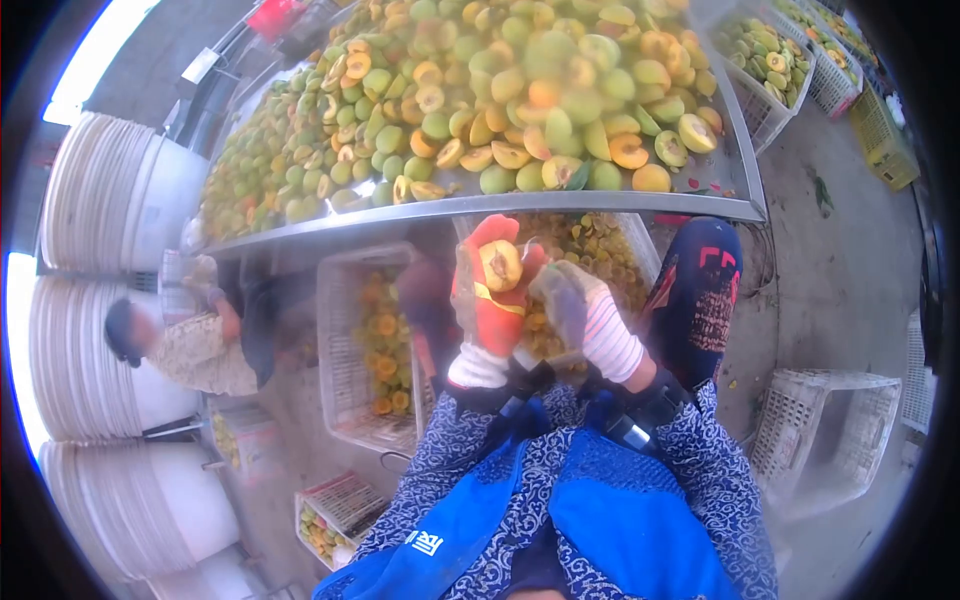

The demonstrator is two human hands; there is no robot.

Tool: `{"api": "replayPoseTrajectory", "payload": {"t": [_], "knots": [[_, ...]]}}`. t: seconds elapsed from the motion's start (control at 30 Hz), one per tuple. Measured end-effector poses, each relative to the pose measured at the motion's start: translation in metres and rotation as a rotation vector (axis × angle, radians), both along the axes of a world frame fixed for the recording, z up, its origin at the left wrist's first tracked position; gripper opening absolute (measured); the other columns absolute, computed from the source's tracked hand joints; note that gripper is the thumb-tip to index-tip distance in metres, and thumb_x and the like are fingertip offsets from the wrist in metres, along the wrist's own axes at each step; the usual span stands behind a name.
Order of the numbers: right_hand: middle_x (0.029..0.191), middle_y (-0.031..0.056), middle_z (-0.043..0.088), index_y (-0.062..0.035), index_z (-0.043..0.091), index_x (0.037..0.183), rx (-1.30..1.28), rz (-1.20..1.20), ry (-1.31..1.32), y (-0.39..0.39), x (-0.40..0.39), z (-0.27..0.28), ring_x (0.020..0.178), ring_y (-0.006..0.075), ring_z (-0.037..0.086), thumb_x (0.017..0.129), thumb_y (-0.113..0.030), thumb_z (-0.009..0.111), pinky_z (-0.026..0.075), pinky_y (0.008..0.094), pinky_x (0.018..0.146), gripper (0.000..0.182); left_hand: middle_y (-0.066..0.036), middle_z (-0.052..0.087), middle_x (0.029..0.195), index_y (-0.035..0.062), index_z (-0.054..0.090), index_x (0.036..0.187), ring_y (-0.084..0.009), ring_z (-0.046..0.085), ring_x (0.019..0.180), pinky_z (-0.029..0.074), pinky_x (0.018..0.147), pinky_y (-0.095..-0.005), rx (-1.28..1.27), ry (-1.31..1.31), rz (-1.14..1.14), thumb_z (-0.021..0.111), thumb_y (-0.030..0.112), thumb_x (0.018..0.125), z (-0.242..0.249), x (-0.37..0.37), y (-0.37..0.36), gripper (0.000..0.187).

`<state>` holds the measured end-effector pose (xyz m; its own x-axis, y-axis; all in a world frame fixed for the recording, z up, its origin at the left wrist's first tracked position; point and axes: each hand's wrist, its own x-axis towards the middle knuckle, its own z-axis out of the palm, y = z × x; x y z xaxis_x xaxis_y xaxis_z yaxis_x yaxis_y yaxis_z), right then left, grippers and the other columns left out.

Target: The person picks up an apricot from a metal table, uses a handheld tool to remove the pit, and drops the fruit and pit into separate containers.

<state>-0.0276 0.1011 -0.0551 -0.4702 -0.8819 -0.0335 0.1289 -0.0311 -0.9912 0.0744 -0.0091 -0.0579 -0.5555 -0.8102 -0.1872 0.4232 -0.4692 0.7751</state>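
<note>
My left hand (490,290), in a red and white glove, holds a halved fruit (501,266) with its cut face and brown centre showing. Close beside it on the right is my right hand (585,310), in a striped, stained glove, its fingers curled near the fruit; what they hold, if anything, is too small to make out. Both hands are just below the metal rim of a table (480,207) heaped with green and orange fruit (510,90), some whole and some cut. Under my hands, a crate of cut fruit (600,250) is partly hidden.
To the left stands a white crate (340,340) with fruit pieces. Another crate (820,430) is on the floor at right. More fruit-filled crates (765,60) are at upper right. A person (190,340) is at the left, near stacked white baskets (110,350).
</note>
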Motion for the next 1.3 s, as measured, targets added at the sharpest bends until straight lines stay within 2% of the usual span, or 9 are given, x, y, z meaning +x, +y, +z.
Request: {"api": "replayPoseTrajectory", "payload": {"t": [0.07,0.23,0.53,0.73,0.9,1.03,1.13,1.2,1.3], "knots": [[0.081,0.0217,0.068,0.0018,0.066,0.102,0.072,0.047,0.08,0.0,0.007,0.006,0.073,0.0423,0.067,0.105,-0.017,0.059,0.052,0.047,0.066,0.02,-0.012,0.061,0.14,0.011,0.051,0.147,-0.0305,0.067,0.113,0.055,0.101,-0.0549,0.103,0.021,0.017,0.043,0.055,0.11,0.016,-0.006,0.011,0.058],[0.083,0.0237,0.071,-0.002,0.07,0.102,0.019,0.026,0.389,-0.007,0.016,-0.014,0.078,0.0444,0.07,0.102,-0.02,0.062,0.055,0.0497,0.064,0.019,-0.016,0.063,0.131,0.005,0.051,0.142,-0.0288,0.067,0.103,0.06,0.091,-0.0487,0.031,-0.072,0.107,0.049,0.053,0.108,0.029,-0.014,0.03,0.059],[0.084,0.0213,0.068,-0.0001,0.066,0.108,0.153,0.165,0.419,0.004,0.026,-0.015,0.078,0.0402,0.069,0.104,-0.015,0.057,0.053,0.0461,0.067,0.018,-0.019,0.068,0.113,0.0017,0.057,0.127,-0.0302,0.07,0.081,0.061,0.072,-0.0447,0.083,-0.169,0.118,0.052,0.051,0.108,0.036,-0.011,0.031,0.053],[0.086,0.0204,0.066,-0.003,0.067,0.102,-0.103,0.145,0.456,0.009,0.033,-0.027,0.075,0.0392,0.066,0.103,-0.014,0.06,0.054,0.044,0.068,0.013,-0.018,0.072,0.1,0.0037,0.062,0.113,-0.0308,0.071,0.072,0.06,0.067,-0.0446,0.014,-0.306,0.056,0.049,0.054,0.108,0.037,-0.003,0.03,0.052],[0.082,0.0063,0.065,-0.0026,0.068,0.101,-0.135,0.199,0.07,0.017,0.038,-0.029,0.07,0.0257,0.063,0.109,-0.022,0.057,0.052,0.0373,0.065,0.023,-0.018,0.073,0.097,0.0009,0.065,0.112,-0.0296,0.072,0.07,0.061,0.068,-0.0421,-0.126,-0.434,-0.18,0.052,0.051,0.107,0.049,0.005,0.016,0.052],[0.083,-0.0036,0.06,-0.0044,0.069,0.106,0.118,0.407,-0.297,0.02,0.018,-0.01,0.072,0.0105,0.055,0.113,-0.03,0.051,0.048,0.0297,0.062,0.032,-0.019,0.074,0.103,-0.0005,0.065,0.116,-0.0292,0.074,0.077,0.063,0.071,-0.0423,-0.231,-0.363,-0.261,0.055,0.052,0.106,0.046,0.004,0.009,0.054],[0.086,-0.0043,0.062,-0.005,0.07,0.11,0.103,0.513,-0.856,0.025,0.005,0.004,0.074,0.0073,0.053,0.113,-0.03,0.05,0.047,0.0262,0.063,0.032,-0.019,0.073,0.107,-0.001,0.066,0.114,-0.0308,0.075,0.085,0.064,0.072,-0.0444,-0.166,-0.257,-0.027,0.056,0.051,0.106,0.067,-0.011,0.038,0.054],[0.088,-0.004,0.062,-0.0049,0.069,0.111,-0.025,0.386,-0.405,0.02,0.021,-0.005,0.075,0.0082,0.054,0.112,-0.028,0.052,0.048,0.0267,0.064,0.029,-0.019,0.072,0.112,-0.0005,0.066,0.113,-0.0318,0.075,0.093,0.064,0.073,-0.0454,-0.153,-0.257,-0.027,0.056,0.051,0.107,0.062,-0.007,0.038,0.053],[0.093,-0.0031,0.063,-0.0061,0.068,0.116,-0.158,0.305,-0.247,0.018,0.03,-0.013,0.077,0.0092,0.056,0.111,-0.025,0.054,0.049,0.0283,0.066,0.024,-0.018,0.072,0.108,0.0005,0.065,0.109,-0.0304,0.075,0.09,0.064,0.072,-0.0437,-0.139,-0.283,-0.082,0.058,0.053,0.105,0.056,0.0,0.032,0.054]]}}
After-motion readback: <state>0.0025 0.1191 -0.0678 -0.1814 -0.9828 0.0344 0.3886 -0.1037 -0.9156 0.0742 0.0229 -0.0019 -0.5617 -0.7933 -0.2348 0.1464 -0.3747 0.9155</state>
